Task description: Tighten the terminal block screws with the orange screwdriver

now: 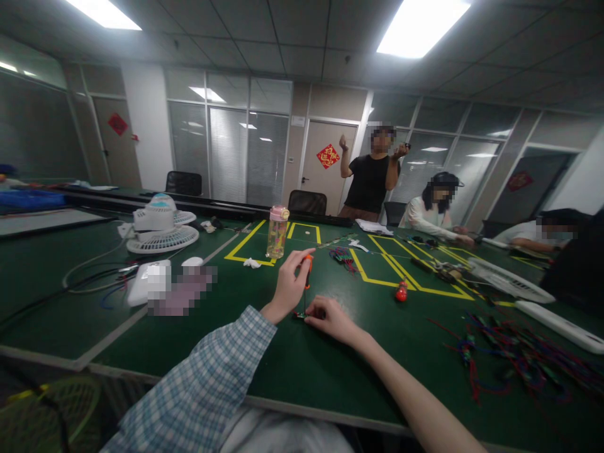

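My left hand [290, 280] is closed around the orange handle of a screwdriver [308, 269], which stands upright with its thin shaft pointing down. Its tip meets or hovers just over a small green circuit board [299, 315] on the table; which of the two, I cannot tell. From the right, my right hand [331, 318] pinches the board's edge with curled fingers, low against the tabletop. Part of the board is hidden behind those fingertips.
A pink-lidded bottle [277, 234] stands beyond my hands, near crumpled tissue [251, 263]. Wired boards [514, 352] lie in a heap at right, past a red object [401, 290]. A white fan [163, 226] is at left. Several people sit or stand across the table [264, 365].
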{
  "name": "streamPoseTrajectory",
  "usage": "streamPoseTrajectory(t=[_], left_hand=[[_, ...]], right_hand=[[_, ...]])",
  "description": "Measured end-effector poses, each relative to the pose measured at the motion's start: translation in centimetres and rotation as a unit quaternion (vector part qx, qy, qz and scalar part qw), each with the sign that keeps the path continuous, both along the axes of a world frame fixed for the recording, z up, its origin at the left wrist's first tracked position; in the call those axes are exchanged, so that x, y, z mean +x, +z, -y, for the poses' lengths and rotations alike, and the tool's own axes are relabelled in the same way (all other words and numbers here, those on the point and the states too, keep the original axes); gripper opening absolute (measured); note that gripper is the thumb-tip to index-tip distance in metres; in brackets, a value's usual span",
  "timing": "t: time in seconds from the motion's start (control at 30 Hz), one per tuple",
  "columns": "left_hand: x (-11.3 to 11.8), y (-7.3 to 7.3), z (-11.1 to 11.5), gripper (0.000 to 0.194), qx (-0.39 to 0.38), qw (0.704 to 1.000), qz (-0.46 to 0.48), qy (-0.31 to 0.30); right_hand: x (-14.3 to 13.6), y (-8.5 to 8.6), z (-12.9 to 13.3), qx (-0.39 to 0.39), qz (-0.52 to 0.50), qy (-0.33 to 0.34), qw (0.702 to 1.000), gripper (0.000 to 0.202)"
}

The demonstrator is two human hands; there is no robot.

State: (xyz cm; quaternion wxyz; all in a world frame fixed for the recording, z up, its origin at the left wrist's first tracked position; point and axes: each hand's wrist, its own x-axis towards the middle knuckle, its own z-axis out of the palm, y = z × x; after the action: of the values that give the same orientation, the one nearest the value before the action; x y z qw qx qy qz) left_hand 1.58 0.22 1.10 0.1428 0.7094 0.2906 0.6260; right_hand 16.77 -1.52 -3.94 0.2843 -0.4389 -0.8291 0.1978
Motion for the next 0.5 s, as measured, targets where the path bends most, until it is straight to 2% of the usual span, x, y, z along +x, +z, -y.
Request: streamPoseTrajectory(t=[0.5], left_hand=[[0.11, -0.11, -0.03, 0.029, -0.005, 1.000, 0.007, -0.008]], right_hand=[[-0.08, 0.22, 0.18, -0.006, 0.001, -0.005, 1.000, 0.007]])
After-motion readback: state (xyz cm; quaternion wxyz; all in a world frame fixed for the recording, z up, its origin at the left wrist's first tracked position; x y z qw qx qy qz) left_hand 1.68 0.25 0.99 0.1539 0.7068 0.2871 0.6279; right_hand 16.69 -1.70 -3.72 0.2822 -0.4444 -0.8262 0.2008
